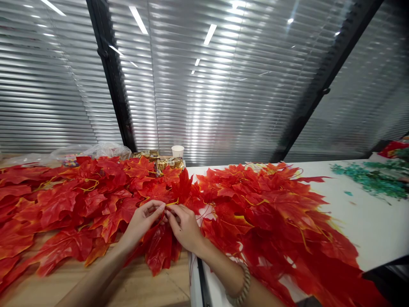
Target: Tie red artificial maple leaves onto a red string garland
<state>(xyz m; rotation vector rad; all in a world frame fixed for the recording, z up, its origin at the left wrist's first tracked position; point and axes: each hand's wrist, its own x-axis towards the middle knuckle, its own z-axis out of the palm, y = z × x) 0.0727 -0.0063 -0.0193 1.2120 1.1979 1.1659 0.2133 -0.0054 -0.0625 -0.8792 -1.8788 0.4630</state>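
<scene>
My left hand [145, 219] and my right hand [185, 226] meet at the middle of the table, fingertips almost touching. Both are closed in a pinch around the thin yellow stem [173, 203] of an artificial maple leaf; the exact grip point is partly hidden by the fingers. Below the hands hangs a glossy red maple leaf [159, 249]. To the left lies a wide heap of red-orange maple leaves [60, 204], and a second heap [275, 209] spreads to the right. Thin yellow stems show among the leaves.
A wooden tabletop [159, 285] adjoins a white one [380, 230] beneath my hands. Behind the leaves stand a white paper cup [177, 151], gold wrapped packets [169, 163] and clear plastic bags [107, 150]. Teal sprigs [367, 181] lie at right. Blinds [204, 85] back the table.
</scene>
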